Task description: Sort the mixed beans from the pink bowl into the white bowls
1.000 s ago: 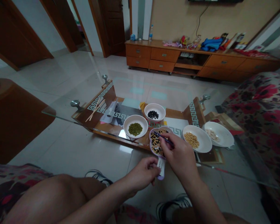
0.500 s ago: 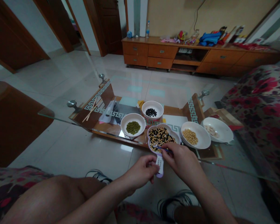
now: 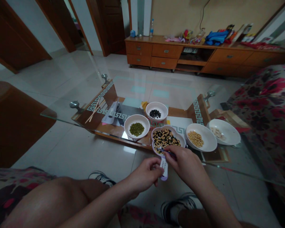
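Holding one bean-filled dish (image 3: 167, 127)

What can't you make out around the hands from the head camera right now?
Head view:
- The right hand hides one end of the thin stick.
- The left hand covers part of the dish handle, and its print is too small to read.
- The pale pieces in the far white bowl are too small and dim to identify.

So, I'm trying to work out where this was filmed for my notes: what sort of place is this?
It looks like the living room of a home. A sofa with a floral cover, a glass-topped coffee table and a long, low wooden drawer cabinet against the wall all suggest this.
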`<state>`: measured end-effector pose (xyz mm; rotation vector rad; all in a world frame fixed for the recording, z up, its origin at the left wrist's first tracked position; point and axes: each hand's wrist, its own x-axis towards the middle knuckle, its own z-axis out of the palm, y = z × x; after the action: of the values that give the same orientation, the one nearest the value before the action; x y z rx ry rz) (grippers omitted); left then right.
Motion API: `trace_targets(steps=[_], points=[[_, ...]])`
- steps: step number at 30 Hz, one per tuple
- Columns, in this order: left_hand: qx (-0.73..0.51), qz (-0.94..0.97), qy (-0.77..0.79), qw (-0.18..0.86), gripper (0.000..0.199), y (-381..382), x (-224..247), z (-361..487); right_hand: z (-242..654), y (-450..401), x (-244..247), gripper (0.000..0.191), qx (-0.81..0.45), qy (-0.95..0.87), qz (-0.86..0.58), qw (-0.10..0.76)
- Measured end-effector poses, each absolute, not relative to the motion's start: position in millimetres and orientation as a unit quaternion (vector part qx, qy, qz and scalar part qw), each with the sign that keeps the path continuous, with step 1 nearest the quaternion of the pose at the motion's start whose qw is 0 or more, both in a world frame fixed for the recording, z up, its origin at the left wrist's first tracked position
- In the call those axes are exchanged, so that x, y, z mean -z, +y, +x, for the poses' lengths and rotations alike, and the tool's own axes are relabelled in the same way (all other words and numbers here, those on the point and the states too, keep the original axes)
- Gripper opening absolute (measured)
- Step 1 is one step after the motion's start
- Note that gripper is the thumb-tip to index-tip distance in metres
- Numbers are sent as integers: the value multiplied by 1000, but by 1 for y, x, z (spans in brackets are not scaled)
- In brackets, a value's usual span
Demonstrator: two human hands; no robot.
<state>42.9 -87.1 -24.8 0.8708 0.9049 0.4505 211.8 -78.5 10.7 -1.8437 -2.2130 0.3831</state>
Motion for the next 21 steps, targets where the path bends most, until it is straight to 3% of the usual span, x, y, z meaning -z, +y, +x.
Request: trace_targets(steps=[11,21], points=[[-205,406,420,785,22,-86,22,43,214,-79,-13,22,-126,-763,-619,139],[-209,417,423,777,23,-88,27,44,177,-60,-18,20,-92,-719,-603,333]])
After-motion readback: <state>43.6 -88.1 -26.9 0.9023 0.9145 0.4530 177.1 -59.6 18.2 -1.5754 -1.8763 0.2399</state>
